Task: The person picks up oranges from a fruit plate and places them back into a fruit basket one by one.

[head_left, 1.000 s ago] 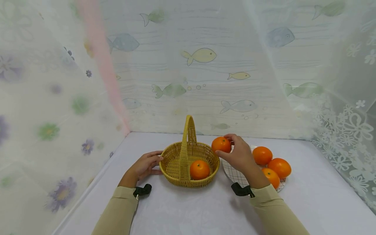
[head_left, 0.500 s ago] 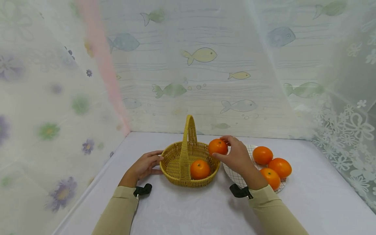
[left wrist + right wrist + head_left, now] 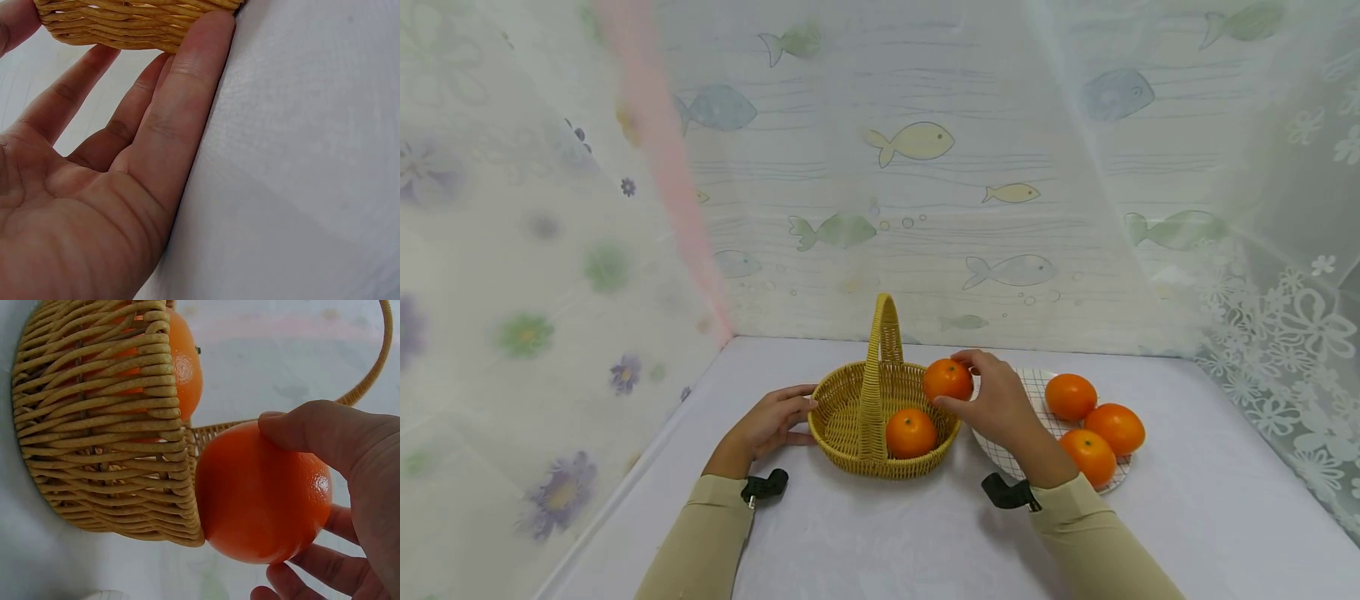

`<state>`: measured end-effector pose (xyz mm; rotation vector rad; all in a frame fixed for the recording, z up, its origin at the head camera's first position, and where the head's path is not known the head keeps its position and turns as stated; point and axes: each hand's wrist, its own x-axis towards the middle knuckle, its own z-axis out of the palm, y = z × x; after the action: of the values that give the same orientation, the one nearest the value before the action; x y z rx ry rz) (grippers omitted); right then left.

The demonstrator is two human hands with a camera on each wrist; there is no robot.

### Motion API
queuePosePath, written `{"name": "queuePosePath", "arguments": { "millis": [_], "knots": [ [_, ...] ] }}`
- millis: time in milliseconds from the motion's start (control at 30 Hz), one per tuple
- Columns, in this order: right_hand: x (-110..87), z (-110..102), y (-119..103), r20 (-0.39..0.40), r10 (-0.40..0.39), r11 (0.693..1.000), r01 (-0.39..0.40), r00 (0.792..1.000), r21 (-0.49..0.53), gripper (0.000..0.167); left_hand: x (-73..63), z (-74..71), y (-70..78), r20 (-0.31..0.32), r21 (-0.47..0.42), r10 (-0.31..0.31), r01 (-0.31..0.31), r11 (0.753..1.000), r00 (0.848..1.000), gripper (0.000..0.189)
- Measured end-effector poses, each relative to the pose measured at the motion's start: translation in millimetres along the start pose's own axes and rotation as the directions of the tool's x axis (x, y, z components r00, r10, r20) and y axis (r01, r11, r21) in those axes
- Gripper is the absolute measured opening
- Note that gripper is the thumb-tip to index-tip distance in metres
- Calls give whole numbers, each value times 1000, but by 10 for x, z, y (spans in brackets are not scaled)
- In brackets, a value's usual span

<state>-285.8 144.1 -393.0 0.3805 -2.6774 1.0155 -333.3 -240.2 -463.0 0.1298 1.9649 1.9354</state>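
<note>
We see a right hand [image 3: 1003,408] pinching the held orange [image 3: 947,381], thumb on one side and fingers on the other. With 12 o'clock pointing away from the person, the fruit is at about 2 o'clock on a yellow wicker basket [image 3: 887,469], at the level of its rim. In the right wrist view its side meets the rim's outline, but we cannot tell whether they touch.

For this carry, we would judge it best to lift the fruit a little clear of the wicker, tip the wrist so the knuckles miss the rim, and ease the pinch only once the fruit is supported from below. The inside orange [image 3: 912,433] sits at about 4 o'clock within, so we would favour the gap beyond it over its top. A light touch from the left hand [image 3: 767,425] should be enough to steady the basket; we see it at 9 o'clock, its fingers spread and fairly straight against the wall.

The held orange looks squat, wider across than from top to base, with no strong long axis. We make out a small mark near its top, probably the stem end, facing up.

The basket looks longest from 9 to 3 o'clock, and its handle [image 3: 870,400] arches across from 6 to 12. Farther out, at 3 o'clock from the basket, we find a white grid-patterned plate [image 3: 1036,387] bearing three more oranges [image 3: 1115,429].
</note>
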Motion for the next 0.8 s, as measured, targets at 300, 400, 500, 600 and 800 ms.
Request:
{"name": "queuePosePath", "arguments": {
  "millis": [300, 400, 500, 600, 800],
  "knots": [
    [-7, 68, -9, 17, -27, 1000, 27, 999, -1, 67, 17, -10, -6, 8, -2, -1, 1, 1000, 1000, 61],
    [-9, 90, -5, 24, -33, 999, 33, 999, -6, 66, 19, -10, -7, 7, -3, -2, 2, 1000, 1000, 60],
    [-9, 106, -3, 27, -41, 999, 41, 999, -9, 65, 16, -7, -3, 5, -3, -1, 1, 1000, 1000, 59],
    [-11, 119, -5, 25, -49, 999, 49, 998, -9, 64, 6, -2, 2, 4, -1, 2, -2, 1000, 1000, 59],
    [-18, 137, -13, 33, -58, 998, 59, 998, -14, 64, -8, 9, 10, -4, -3, 1, -1, 1000, 1000, 58]
  ]
}}
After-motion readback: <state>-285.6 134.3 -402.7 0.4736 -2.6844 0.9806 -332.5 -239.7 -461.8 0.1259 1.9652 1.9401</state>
